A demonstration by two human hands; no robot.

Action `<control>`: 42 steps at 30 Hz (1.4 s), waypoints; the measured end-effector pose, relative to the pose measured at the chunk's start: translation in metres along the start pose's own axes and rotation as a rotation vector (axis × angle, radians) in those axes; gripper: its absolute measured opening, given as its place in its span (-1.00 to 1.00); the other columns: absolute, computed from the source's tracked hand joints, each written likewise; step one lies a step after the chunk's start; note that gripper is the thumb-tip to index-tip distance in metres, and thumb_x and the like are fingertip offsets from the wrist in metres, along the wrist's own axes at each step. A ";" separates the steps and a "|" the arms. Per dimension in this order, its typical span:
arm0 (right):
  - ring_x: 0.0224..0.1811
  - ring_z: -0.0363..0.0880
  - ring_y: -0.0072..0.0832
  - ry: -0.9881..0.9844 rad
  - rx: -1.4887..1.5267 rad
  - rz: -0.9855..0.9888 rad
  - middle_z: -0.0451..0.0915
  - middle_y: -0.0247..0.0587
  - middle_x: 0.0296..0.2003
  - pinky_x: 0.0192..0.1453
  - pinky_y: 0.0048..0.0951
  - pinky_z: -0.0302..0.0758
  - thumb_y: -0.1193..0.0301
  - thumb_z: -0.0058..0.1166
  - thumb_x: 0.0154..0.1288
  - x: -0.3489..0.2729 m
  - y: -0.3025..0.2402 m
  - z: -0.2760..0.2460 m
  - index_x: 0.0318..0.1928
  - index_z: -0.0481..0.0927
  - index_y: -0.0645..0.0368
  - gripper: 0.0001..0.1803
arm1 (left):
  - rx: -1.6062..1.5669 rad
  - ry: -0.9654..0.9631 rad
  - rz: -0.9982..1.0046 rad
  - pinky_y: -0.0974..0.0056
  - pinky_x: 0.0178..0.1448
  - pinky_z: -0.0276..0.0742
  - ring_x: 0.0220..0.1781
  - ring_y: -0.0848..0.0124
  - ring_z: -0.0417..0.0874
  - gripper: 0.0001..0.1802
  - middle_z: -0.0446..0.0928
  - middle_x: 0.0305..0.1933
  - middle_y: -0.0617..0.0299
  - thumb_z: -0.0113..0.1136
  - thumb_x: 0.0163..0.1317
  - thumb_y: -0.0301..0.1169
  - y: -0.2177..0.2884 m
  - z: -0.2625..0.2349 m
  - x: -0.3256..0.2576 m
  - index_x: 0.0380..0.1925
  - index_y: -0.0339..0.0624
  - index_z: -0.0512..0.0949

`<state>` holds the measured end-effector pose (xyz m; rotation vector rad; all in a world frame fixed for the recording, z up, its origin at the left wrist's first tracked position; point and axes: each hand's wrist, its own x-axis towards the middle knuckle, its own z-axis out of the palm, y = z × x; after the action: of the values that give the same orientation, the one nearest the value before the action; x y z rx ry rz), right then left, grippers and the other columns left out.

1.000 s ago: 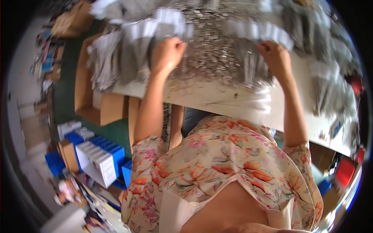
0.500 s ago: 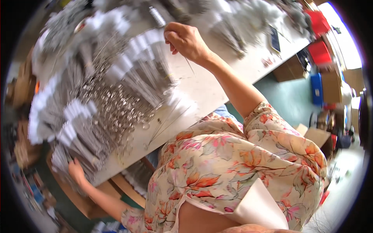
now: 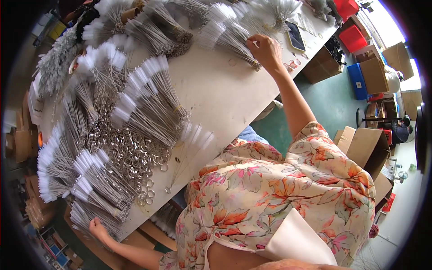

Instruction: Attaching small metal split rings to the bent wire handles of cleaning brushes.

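Note:
My right hand (image 3: 266, 51) is closed, thumb and fingers pinched, over a bundle of thin wire brushes (image 3: 240, 45) with white bristles at the far side of the table. It appears to grip a brush there, mostly lost among the others. My left hand (image 3: 97, 228) reaches to the near left corner. Its fingers are closed against a fan of similar brushes (image 3: 83, 218); what they pinch cannot be made out. Between the hands lies a heap of shiny metal rings (image 3: 121, 144), with brush bundles (image 3: 150, 103) beside it.
A few loose brushes (image 3: 191, 146) lie near the table's front edge. Farther off are a dark-screened phone (image 3: 295, 36) and more bundles (image 3: 157, 33). Beyond the table (image 3: 216, 99) stand cardboard boxes (image 3: 366, 150), a blue bin (image 3: 357, 81) and red bins (image 3: 353, 38).
My right hand, carrying a white-bristled brush earlier, has moved right to the far bundle. My left hand stays at the near left brushes. The whole view has shifted.

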<state>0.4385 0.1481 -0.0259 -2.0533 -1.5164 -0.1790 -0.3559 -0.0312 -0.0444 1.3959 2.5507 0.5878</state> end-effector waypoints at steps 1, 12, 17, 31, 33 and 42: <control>-0.38 0.56 -0.27 0.023 0.051 0.003 0.58 -0.16 -0.49 -0.25 -0.29 0.45 0.18 0.12 0.08 0.000 0.002 0.001 -0.30 0.65 0.05 -0.74 | -0.060 -0.007 -0.038 0.36 -0.42 0.28 -0.57 0.50 0.30 -0.79 0.43 -0.61 0.29 0.04 0.19 -0.41 -0.004 0.000 0.001 -0.47 -0.39 0.51; -0.24 0.59 -0.13 -0.192 0.134 0.128 0.60 -0.04 -0.30 -0.16 -0.23 0.50 0.31 0.19 0.04 -0.007 -0.002 0.002 -0.14 0.60 0.02 -0.69 | -0.116 0.024 -0.206 0.38 -0.43 0.35 -0.56 0.46 0.44 -0.86 0.50 -0.59 0.17 0.07 0.09 -0.47 0.020 -0.011 0.005 -0.47 -0.39 0.48; -0.46 0.58 -0.31 -0.072 0.149 0.008 0.57 -0.09 -0.47 -0.32 -0.30 0.49 0.34 0.19 0.08 -0.020 -0.006 0.003 -0.11 0.59 0.02 -0.69 | 0.020 0.106 -0.190 0.32 -0.41 0.40 -0.55 0.38 0.47 -0.90 0.51 -0.59 0.07 0.05 0.07 -0.51 0.035 -0.014 0.006 -0.49 -0.36 0.46; -0.33 0.61 -0.24 -0.161 -0.103 0.081 0.64 -0.24 -0.38 -0.22 -0.25 0.53 0.21 0.08 -0.04 0.106 0.093 0.018 -0.41 0.67 -0.06 -0.80 | -0.133 0.611 0.149 0.41 -0.35 0.37 -0.39 0.42 0.52 -0.71 0.55 -0.35 0.22 -0.03 0.30 -0.32 0.118 -0.033 -0.010 -0.12 -0.27 0.53; -0.44 0.61 -0.22 0.173 -0.202 0.200 0.61 -0.18 -0.54 -0.27 -0.26 0.53 0.13 0.02 0.05 0.112 0.099 -0.011 -0.38 0.66 -0.10 -0.76 | -0.253 0.597 0.183 0.44 -0.38 0.34 -0.44 0.47 0.47 -0.68 0.51 -0.37 0.27 -0.04 0.32 -0.31 0.165 -0.032 -0.028 -0.06 -0.26 0.51; -0.14 0.50 -0.36 -0.354 1.649 0.033 0.48 -0.12 -0.15 -0.04 -0.23 0.56 0.32 -0.14 0.35 0.003 -0.066 -0.070 -0.16 0.46 0.30 -0.73 | -1.344 -0.563 0.270 0.60 -0.54 0.10 -0.54 0.67 0.18 -0.65 0.30 -0.47 0.36 -0.02 0.32 -0.32 0.403 0.054 -0.102 -0.06 -0.41 0.44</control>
<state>0.3945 0.1270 0.0572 -0.7232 -1.0401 1.1172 0.0278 0.0913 0.0725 1.0622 1.0219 1.3285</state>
